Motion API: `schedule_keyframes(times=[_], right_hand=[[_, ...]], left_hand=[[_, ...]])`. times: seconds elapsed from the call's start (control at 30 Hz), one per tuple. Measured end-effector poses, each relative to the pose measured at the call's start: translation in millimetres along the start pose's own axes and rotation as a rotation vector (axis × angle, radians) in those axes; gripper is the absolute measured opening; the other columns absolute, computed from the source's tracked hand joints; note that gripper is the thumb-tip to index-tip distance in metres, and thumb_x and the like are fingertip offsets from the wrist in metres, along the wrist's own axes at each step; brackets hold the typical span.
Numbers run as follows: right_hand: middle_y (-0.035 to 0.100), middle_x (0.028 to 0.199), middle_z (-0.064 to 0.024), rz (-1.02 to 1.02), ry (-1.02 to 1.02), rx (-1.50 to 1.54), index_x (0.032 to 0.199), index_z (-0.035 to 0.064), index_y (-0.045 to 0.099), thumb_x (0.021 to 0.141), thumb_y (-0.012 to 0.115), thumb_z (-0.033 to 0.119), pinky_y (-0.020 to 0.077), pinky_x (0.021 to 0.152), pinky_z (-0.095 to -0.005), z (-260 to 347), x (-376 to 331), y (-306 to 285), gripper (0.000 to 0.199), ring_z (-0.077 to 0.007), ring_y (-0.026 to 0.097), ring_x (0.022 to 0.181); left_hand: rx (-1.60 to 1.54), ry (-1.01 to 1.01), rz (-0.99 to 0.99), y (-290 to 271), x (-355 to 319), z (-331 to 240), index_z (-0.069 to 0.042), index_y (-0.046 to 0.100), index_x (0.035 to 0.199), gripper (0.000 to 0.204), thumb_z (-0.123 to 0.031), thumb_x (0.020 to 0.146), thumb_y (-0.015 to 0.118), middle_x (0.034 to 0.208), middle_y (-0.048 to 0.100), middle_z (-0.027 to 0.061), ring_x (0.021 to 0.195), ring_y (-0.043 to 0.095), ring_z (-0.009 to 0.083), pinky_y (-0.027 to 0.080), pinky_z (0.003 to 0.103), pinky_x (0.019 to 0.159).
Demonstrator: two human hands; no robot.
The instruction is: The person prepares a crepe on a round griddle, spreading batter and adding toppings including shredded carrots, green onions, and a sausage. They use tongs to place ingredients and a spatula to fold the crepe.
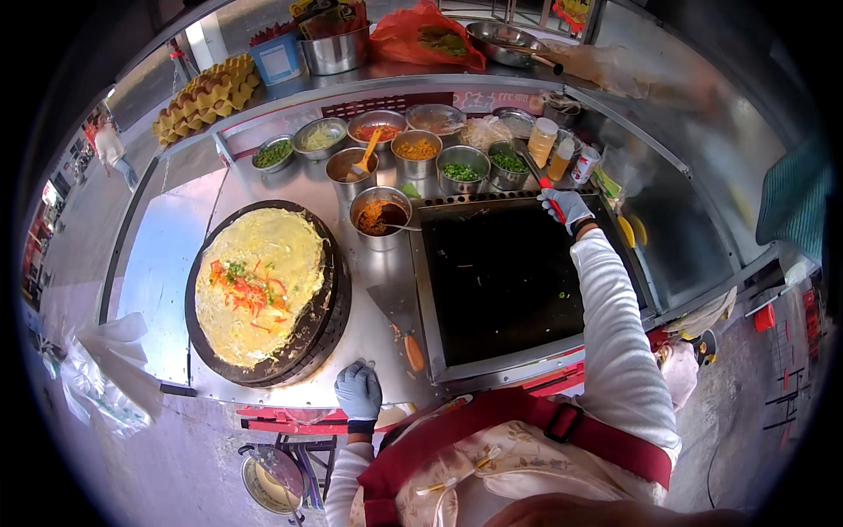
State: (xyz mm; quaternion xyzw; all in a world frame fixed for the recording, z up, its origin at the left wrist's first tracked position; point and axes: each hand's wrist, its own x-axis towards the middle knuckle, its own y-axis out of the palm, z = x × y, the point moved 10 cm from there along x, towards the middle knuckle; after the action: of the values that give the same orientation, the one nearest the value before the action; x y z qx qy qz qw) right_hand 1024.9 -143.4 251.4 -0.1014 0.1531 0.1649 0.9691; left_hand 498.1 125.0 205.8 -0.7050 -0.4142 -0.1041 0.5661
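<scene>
My right hand (567, 209), in a grey glove, is closed round a red-handled utensil (551, 195) beyond the griddle's far edge. Its dark far end reaches beside a steel cup of chopped greens (507, 162); the tip's shape is unclear. My left hand (358, 392), also gloved, rests at the counter's front edge with fingers curled and nothing visible in them. Left of it, a pale yellow crepe (285, 303) covers most of a round black hot plate (329, 299). Shredded orange-red and green toppings (246, 290) lie on the crepe. A scraper with an orange handle (413, 351) lies right of my left hand.
A dark square griddle (500, 281) fills the counter's right part. Several steel bowls stand behind, including a sauce pot (380, 215) with a spoon and one with an orange brush (364, 158). Egg trays (206, 98) and a pan (509, 44) sit on the raised shelf.
</scene>
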Motion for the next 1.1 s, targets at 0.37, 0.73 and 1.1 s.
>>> schedule_keyframes(times=[0.37, 0.73, 1.1], right_hand=[[0.056, 0.059, 0.0001, -0.166, 0.027, -0.128, 0.075, 0.0087, 0.063, 0.079, 0.071, 0.030, 0.0332, 0.041, -0.0247, -6.8, 18.9, -26.5, 0.023, -0.0112, 0.047, 0.045], [0.053, 0.055, -0.0026, -0.267, 0.008, -0.395, 0.070, 0.0030, 0.059, 0.074, 0.076, 0.033, 0.0358, 0.042, -0.0292, 1.2, 28.9, -51.8, 0.035, -0.0133, 0.047, 0.045], [0.051, 0.055, -0.0002, -0.228, -0.031, -0.346, 0.070, 0.0034, 0.059, 0.075, 0.075, 0.030, 0.0324, 0.040, -0.0287, 3.8, 21.9, -36.4, 0.031, -0.0120, 0.043, 0.042]], left_hand=[[-0.016, 0.029, 0.016, 4.0, -1.5, -3.6, -0.013, 0.057, 0.089, 0.013, -0.010, 0.077, 0.062, 0.096, 0.061, 0.0076, 0.088, 0.056, 0.0287, 0.042, 0.042, 0.075], [-0.892, -0.946, 0.689, 17.2, -105.5, 3.7, -0.003, 0.068, 0.101, 0.020, -0.017, 0.088, 0.060, 0.092, 0.068, 0.0054, 0.084, 0.060, 0.0122, 0.046, 0.025, 0.078], [-1.108, -1.028, 0.757, 52.0, -198.6, -24.4, -0.003, 0.055, 0.120, 0.034, -0.016, 0.089, 0.057, 0.099, 0.064, 0.0092, 0.087, 0.060, 0.0152, 0.046, 0.026, 0.081]])
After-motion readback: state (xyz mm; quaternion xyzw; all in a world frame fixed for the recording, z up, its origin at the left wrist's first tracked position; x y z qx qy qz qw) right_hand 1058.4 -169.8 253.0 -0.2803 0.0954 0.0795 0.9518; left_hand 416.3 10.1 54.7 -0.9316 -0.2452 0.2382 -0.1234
